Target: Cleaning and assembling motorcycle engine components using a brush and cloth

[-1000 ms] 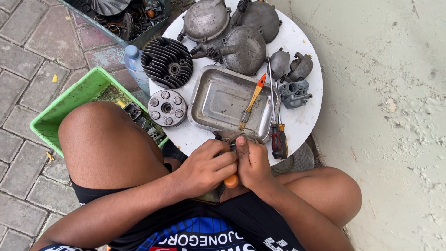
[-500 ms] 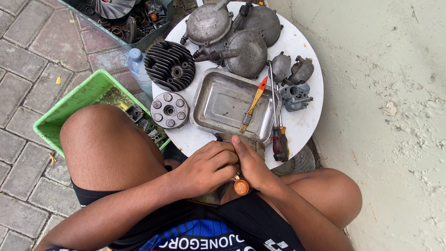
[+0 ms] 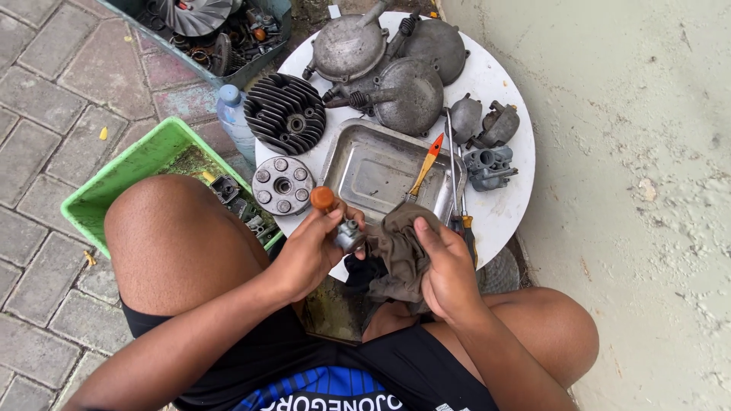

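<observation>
My left hand [image 3: 308, 251] grips a tool with a round orange handle [image 3: 322, 198] and a small grey metal part [image 3: 349, 235] at the near edge of a round white table [image 3: 499, 209]. My right hand [image 3: 445, 270] holds a dirty brown rag [image 3: 400, 247] against that part. Just beyond my hands, a metal tray [image 3: 373, 164] on the table has an orange-handled brush [image 3: 423, 169] resting across its right side.
Finned cylinder head [image 3: 285, 114], round disc part [image 3: 282, 185], engine covers [image 3: 388, 61], carburettor parts [image 3: 489, 141] and a screwdriver [image 3: 459, 194] lie on the table. A green tub [image 3: 122, 179] of parts, a plastic bottle [image 3: 234, 114] and a grey bin [image 3: 213, 30] stand left. Concrete floor right.
My hands have lifted from my lap up to the table's edge. The orange-handled tool now points upward in my left hand, and the brown rag has come into view in my right.
</observation>
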